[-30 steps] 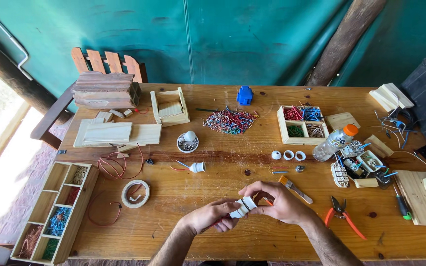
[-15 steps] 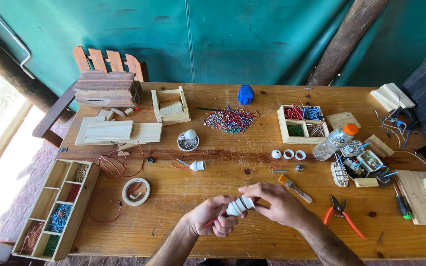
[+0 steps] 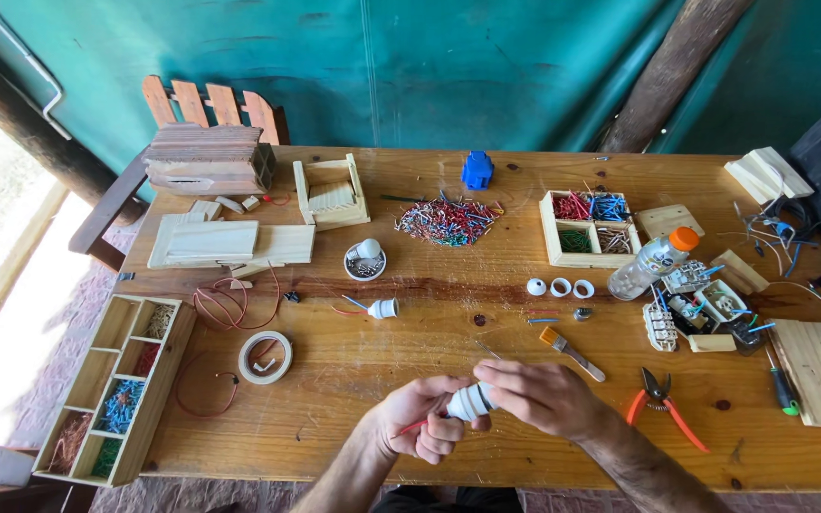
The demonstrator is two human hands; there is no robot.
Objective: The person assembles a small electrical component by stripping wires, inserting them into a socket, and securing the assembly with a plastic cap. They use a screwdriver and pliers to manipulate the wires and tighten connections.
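- Since a second ago, both hands have drawn closer together over the near table edge, and the white socket (image 3: 470, 402) between them has turned end-on to the right palm; nothing else on the table has shifted.
- Head view: left hand (image 3: 427, 415) is curled around the socket's back end, fingers clenched on it, a red wire (image 3: 409, 429) trailing out below the thumb side.
- Right hand (image 3: 542, 396) grasps the socket's front, fingertips wrapped over its rim, seemingly so the two hands can twist against each other.
- The socket is held just above the table (image 3: 353, 370), clear of it, near the front edge.
- One more socket (image 3: 383, 308) with wires lies mid-table, well apart from the hands.
- Three white rings (image 3: 560, 287) sit in a row, likely laid out within reach.
- One brush (image 3: 570, 351) lies just beyond the right hand; one pair of orange pliers (image 3: 662, 404) lies to its right.
- One tape roll (image 3: 265, 357) lies left of the hands.
- Two sorting trays: a long one (image 3: 111, 389) at the left edge, a square one (image 3: 589, 228) farther back, both holding coloured wire bits kept apart by colour.
- One loose wire pile (image 3: 447, 220), one bottle (image 3: 653, 263), one bowl (image 3: 365, 260).
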